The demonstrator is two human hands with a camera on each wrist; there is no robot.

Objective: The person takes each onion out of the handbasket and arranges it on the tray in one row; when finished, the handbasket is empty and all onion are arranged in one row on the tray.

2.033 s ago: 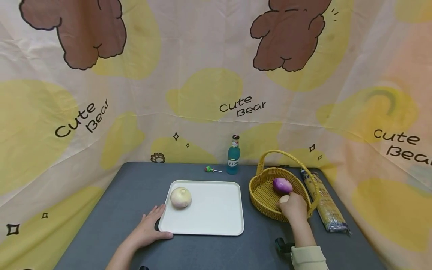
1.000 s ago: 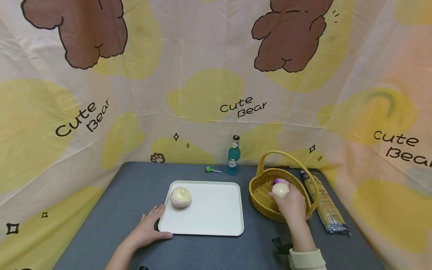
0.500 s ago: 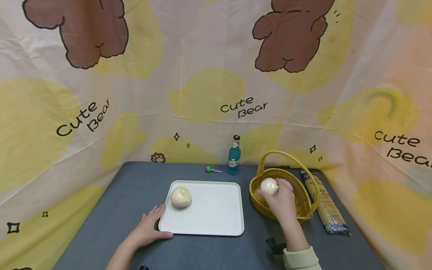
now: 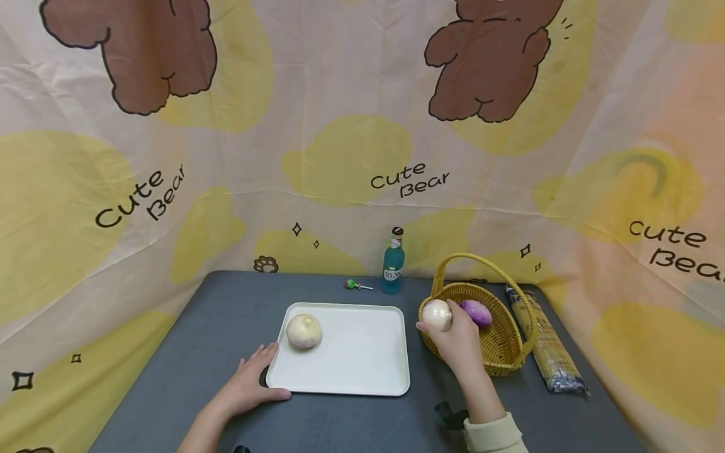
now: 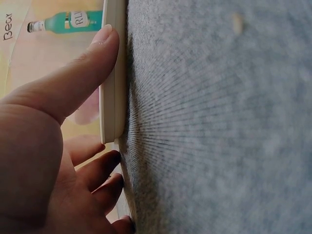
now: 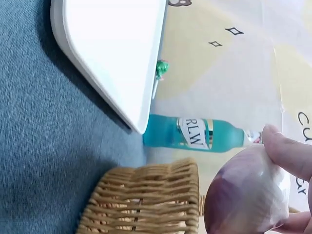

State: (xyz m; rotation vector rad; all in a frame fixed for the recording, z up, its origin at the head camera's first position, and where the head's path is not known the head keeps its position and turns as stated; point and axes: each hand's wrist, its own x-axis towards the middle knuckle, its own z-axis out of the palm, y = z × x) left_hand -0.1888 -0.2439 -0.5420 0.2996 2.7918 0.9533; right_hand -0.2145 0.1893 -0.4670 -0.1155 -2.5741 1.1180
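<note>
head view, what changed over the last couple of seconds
The right hand closed round a pale onion low in the basket, lifted it and carried it left to the basket's left rim, toward the tray. The purple onion in the basket came back into view. The left hand stayed at the tray's corner, and the onion on the tray did not move.

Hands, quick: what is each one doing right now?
Left hand: open, thumb and fingers resting against the white tray corner.
Right hand: holding a pale onion above the basket rim.

A staged tabletop set: cartoon-bear backdrop cloth (image 4: 362,126) draped around a grey table (image 4: 226,327).
</note>
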